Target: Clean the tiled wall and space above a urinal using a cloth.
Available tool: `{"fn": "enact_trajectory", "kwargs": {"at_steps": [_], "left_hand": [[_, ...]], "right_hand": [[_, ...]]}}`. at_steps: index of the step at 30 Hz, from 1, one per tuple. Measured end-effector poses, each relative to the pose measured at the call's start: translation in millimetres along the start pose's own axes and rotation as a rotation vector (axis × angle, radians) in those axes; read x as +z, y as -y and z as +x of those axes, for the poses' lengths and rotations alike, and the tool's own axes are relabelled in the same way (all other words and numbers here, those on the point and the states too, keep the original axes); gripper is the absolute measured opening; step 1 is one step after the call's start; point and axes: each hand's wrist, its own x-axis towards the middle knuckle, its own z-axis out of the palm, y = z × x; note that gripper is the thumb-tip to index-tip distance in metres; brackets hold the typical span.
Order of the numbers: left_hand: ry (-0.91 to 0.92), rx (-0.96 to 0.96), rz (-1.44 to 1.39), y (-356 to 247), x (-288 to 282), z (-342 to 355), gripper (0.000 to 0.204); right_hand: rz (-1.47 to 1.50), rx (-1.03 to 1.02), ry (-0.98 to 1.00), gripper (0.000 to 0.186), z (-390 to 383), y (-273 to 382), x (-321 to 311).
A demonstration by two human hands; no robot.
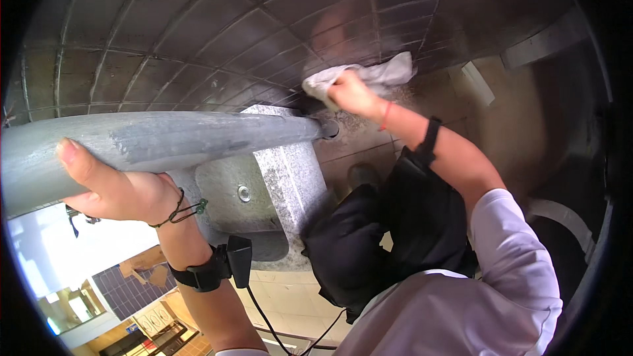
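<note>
The right hand (353, 92) clutches a crumpled white cloth (391, 72) just beyond the end of the thick grey cylindrical pipe (198, 135) the left hand (135, 194) clasps.

No text, label, brand, number or sign can be read anywhere, from the frame's upper left to its lower right.

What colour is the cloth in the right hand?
The cloth in the right hand is off-white, best seen in the head view.
</note>
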Motion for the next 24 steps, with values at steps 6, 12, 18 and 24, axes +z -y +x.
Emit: {"fn": "enact_trajectory", "kwargs": {"at_steps": [6,12,18,24], "left_hand": [[-0.016,-0.01,-0.015,-9,3,-5,0.054],[-0.015,-0.005,-0.042,-6,2,-2,0.055],[-0.008,-0.043,-0.012,-4,2,-5,0.058],[-0.064,-0.057,0.022,-7,-2,-2,0.057]], "right_hand": [[0.162,0.238,-0.142,0.023,-17,2,-28],[0.144,0.17,-0.142,0.028,-33,27,-67],[0.097,0.358,-0.081,0.015,-13,15,-42],[0.138,0.257,-0.333,0.024,-50,43,-153]]}}
